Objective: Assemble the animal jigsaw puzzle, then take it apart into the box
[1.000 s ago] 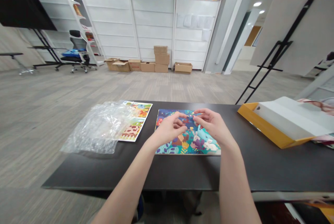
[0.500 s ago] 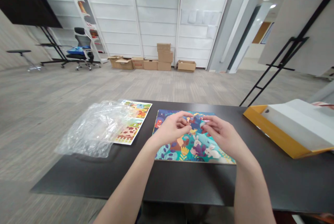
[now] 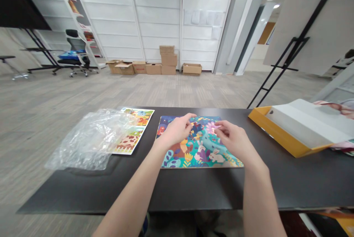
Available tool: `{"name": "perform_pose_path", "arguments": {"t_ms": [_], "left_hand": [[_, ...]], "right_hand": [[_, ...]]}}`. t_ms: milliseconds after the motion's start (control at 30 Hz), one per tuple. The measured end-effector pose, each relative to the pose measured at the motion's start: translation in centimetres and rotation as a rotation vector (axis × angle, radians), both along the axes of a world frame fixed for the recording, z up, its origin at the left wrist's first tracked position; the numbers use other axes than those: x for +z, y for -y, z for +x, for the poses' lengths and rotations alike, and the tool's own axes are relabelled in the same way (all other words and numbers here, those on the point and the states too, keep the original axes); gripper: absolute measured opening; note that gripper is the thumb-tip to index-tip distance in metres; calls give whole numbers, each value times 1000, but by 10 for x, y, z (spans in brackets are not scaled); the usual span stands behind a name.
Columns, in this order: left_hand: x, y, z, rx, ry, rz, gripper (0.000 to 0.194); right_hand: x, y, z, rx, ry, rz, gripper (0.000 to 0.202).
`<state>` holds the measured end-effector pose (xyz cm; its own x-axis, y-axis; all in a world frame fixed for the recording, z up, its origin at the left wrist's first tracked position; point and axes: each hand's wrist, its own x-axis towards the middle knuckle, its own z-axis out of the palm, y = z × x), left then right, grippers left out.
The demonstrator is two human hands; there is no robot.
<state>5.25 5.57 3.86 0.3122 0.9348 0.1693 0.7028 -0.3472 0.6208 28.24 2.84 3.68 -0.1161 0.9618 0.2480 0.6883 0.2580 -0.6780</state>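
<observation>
Picture board [image 3: 203, 145] flat on counter [image 3: 193, 191]. Left hand [image 3: 179, 129] loosely curled above it; right hand [image 3: 232, 137] narrow, contents cannot tell. Judged step: fine handwork on board; next move calls for precise touch.

A thin rectangular picture board [image 3: 205, 147] lies flat on the dark surface [image 3: 197, 191], picture side up. It sits nearer the far edge than the near one, its long sides running roughly along both. Dark blue fills its far left corner; teal, white rabbits and a yellow flower fill the near part.
</observation>
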Motion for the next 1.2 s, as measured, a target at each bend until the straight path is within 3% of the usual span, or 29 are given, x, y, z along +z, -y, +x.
{"name": "perform_pose_path", "arguments": {"t_ms": [167, 300, 467, 700, 933, 1200], "left_hand": [[-6, 2, 2, -13, -102, 8, 36], [-21, -4, 4, 43, -160, 46, 38], [-35, -7, 7, 18, -261, 86, 41], [-33, -6, 3, 15, -340, 146, 43], [-29, -3, -5, -101, -286, 124, 24], [-28, 0, -2, -74, -357, 119, 26]], "right_hand": [[4, 3, -10, 51, 26, -2, 22], [2, 4, -17, 91, 76, -13, 20], [-8, 0, -19, 67, 163, -39, 17], [-21, -6, -17, 160, 238, -44, 18], [-28, -10, -28, 277, 327, 21, 24], [-24, -4, -38, 302, 443, -24, 23]]}}
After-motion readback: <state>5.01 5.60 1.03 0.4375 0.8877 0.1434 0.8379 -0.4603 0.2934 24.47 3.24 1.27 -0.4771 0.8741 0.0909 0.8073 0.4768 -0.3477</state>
